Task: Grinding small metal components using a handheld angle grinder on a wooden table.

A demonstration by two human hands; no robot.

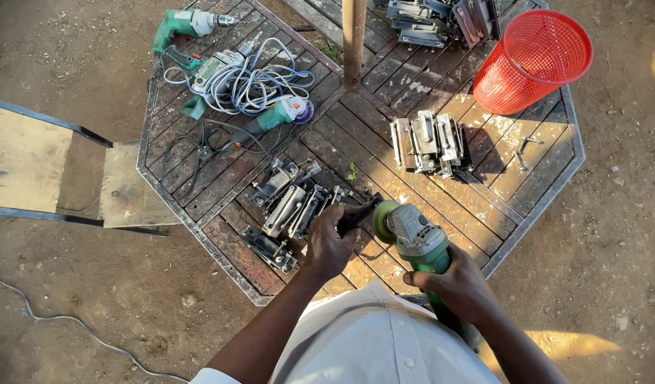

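- A green angle grinder [413, 238], low and right of centre, is gripped by the closed right hand [455, 284].
- A dark metal piece [359, 213] is clasped by the left hand [331, 238], fingers curled, touching the grinder's disc on the octagonal table [541, 178].

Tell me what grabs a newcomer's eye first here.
The red basket lying on its side at the table's top right edge. Then the green grinder at bottom centre, gripped by the right hand while the left hand holds a dark tool at its disc. A cable tangle with green tools sits top left.
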